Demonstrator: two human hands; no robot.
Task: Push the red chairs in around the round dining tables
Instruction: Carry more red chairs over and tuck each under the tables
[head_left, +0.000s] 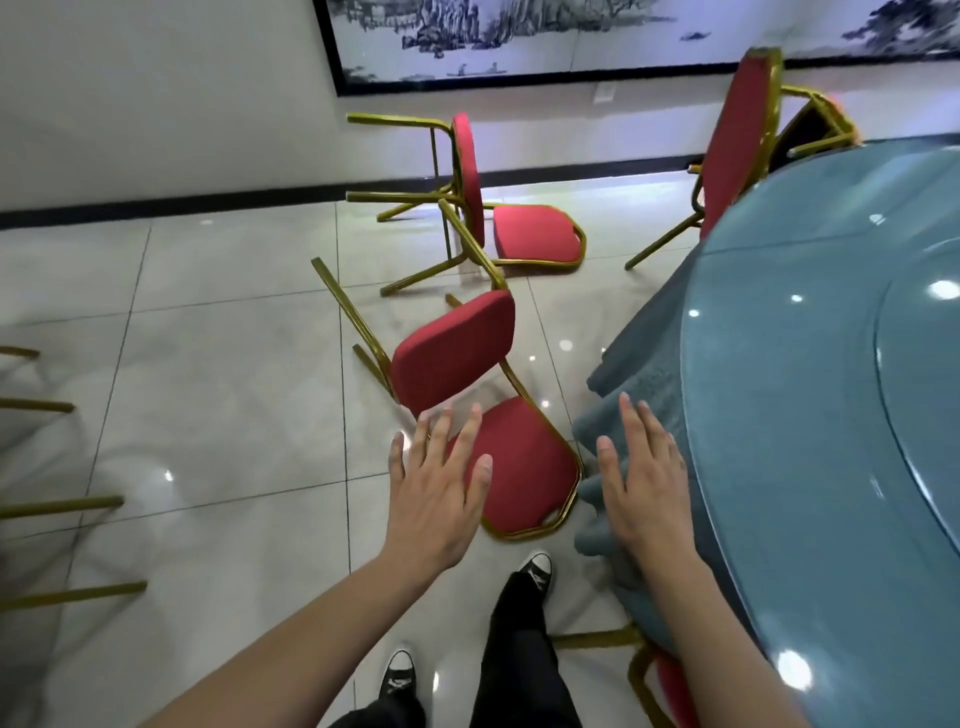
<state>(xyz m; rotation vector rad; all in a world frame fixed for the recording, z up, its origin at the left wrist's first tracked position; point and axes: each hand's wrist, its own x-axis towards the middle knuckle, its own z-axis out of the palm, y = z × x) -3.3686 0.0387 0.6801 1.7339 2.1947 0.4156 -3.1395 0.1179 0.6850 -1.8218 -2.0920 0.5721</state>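
Reaching out with both hands, left (436, 488) and right (641, 483), fingers spread loose, gripping nothing. Hovering over a red chair (483, 410) tipped on the tile floor (218, 364), right beside the round table (821, 395). Second chair (498, 208) toppled further back near the wall (156, 104), third (737, 135) standing at the table's far edge.

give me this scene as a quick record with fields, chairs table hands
nearest chair: red, gold frame, tipped over on its back on the tiled floor beside the table
second chair: also tipped over, farther back near the wall
third chair: leaning at the table's far edge
table: round, blue cloth under glass top
left hand: open, empty, over the nearest chair
right hand: open, empty, by the tablecloth edge
task state: nearest two chairs not pushed in
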